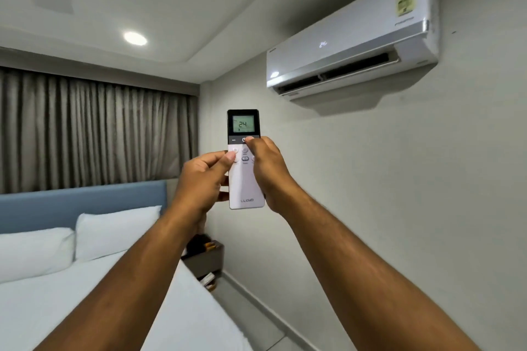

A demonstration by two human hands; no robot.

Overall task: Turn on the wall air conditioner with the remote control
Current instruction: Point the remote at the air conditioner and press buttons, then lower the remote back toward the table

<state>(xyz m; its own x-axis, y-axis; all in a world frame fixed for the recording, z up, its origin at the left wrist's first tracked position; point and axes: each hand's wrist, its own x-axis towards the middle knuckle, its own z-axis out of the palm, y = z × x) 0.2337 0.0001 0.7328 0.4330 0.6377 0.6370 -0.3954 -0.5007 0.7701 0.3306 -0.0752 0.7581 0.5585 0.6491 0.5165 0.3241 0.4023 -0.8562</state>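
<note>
I hold a white remote control [244, 182] upright at arm's length, its dark top screen showing 24. My left hand [204, 179] grips its left side, thumb resting on a round button. My right hand [266, 171] grips its right side, thumb tip on the power button just under the screen. The white wall air conditioner [350, 34] hangs high on the right wall, above and to the right of the remote. Its lower flap is tilted open, showing a dark slot.
A bed with white sheet and two pillows [114, 232] lies at lower left against a blue headboard [85, 199]. Grey curtains [94, 131] cover the far wall. A small bedside stand [206, 261] holding items sits between bed and right wall. A ceiling light [135, 38] glows.
</note>
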